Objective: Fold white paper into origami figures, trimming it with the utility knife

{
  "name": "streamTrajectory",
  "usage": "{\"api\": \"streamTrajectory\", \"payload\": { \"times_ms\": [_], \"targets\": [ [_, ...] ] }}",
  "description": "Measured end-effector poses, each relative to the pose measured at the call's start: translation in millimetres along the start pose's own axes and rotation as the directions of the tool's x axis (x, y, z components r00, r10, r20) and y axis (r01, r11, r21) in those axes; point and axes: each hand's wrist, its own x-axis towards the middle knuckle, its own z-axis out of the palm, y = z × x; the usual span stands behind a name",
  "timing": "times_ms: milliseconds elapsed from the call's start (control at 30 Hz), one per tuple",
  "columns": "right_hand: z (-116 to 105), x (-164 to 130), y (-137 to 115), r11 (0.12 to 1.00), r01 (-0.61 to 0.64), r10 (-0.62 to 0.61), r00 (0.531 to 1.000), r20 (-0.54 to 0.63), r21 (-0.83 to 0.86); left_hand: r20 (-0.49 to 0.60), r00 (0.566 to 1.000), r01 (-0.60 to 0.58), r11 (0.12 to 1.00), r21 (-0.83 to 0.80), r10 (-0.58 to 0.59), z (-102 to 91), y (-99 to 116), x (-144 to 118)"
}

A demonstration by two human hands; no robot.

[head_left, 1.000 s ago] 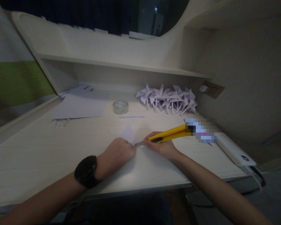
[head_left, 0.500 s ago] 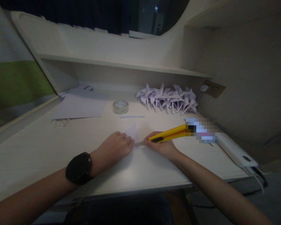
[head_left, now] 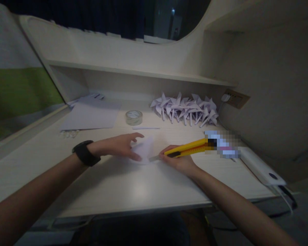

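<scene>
In my right hand (head_left: 178, 163) is a yellow utility knife (head_left: 187, 149), held low over the desk with its blade out and pointing left. The blade tip meets or hovers close to the right edge of a small piece of white paper (head_left: 144, 149); which of the two I cannot tell. My left hand (head_left: 120, 147), with a dark watch on the wrist, is at the paper's left side. Its thumb and index finger are spread apart around the paper, with the thumb near its lower part.
Behind the hands stand a roll of clear tape (head_left: 133, 118) and a thin white paper stick (head_left: 146, 128). Several paper pinwheels (head_left: 184, 107) lie at the back right. White paper sheets (head_left: 92, 114) rest at the back left. A white power strip (head_left: 261, 167) runs along the right side.
My left hand has lifted off the paper and opened, moving left and back, so more of the paper shows. The right hand and the knife have stayed nearly in place.
</scene>
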Motion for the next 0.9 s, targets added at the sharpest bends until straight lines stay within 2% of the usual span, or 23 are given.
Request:
{"api": "streamTrajectory", "payload": {
  "times_ms": [100, 167, 333, 433, 633, 900],
  "targets": [
    [0, 0, -2, 1.0, -0.004, 0.004, 1.0, 0.0, 0.005, 0.044, 0.998, 0.056, 0.957, -0.286, -0.045, -1.5, -8, 8],
    [0, -1, -3, 1.0, 0.003, -0.003, 1.0, 0.001, 0.008, 0.089, 0.992, 0.12, 0.902, -0.415, -0.091, -0.3, -7, 13],
    [-1, -1, -2, 0.999, 0.031, -0.03, 0.999, 0.017, -0.043, 0.339, 0.934, 0.309, 0.738, -0.599, -0.115, 9.4, 5, 19],
    [-1, 0, -2, 0.996, 0.064, -0.063, 0.998, 0.019, -0.061, 0.31, 0.94, 0.316, 0.704, -0.636, -0.143, 15.8, 11, 22],
    [-1, 1, -5, 0.988, 0.112, -0.111, 0.994, 0.019, -0.109, 0.199, 0.976, 0.185, 0.8, -0.571, -0.084, 18.6, 16, 25],
    [-2, 1, -5, 0.982, 0.149, -0.147, 0.989, 0.026, -0.12, 0.211, 0.975, 0.183, 0.79, -0.585, -0.069, 18.7, 17, 25]
  ]
}}
